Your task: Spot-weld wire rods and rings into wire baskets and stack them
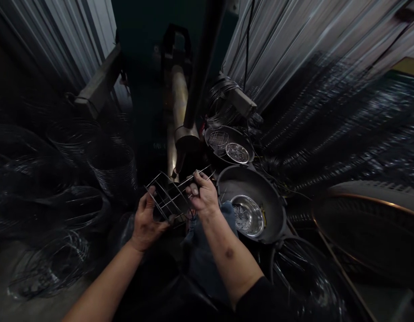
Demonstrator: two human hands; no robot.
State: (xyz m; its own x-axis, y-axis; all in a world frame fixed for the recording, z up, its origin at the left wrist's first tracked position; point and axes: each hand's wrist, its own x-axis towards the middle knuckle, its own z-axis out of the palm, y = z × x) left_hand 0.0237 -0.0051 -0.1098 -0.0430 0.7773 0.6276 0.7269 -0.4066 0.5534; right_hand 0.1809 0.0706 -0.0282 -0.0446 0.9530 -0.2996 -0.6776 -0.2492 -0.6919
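Observation:
Both hands are on a small wire rack (166, 197) made of thin crossed metal rods, in the middle of the view. My left hand (147, 223) grips its left side, thumb up along the edge and fingers underneath. My right hand (203, 193) is closed on the rack's right end, pinching a thin rod there. Just beyond the rack stand the metal electrode arms (187, 136) of a dark machine, their lower tip close behind the rack's far edge. Whether the tip touches the wire, I cannot tell.
Right of my right hand, a dark round basin (223, 183) holds a shiny metal bowl (259, 223) of short wire pieces. A second basin (249, 138) with another bowl (237, 153) lies behind. Stacked wire rings (111, 170) stand at left; a large rimmed basket (368, 201) is at right.

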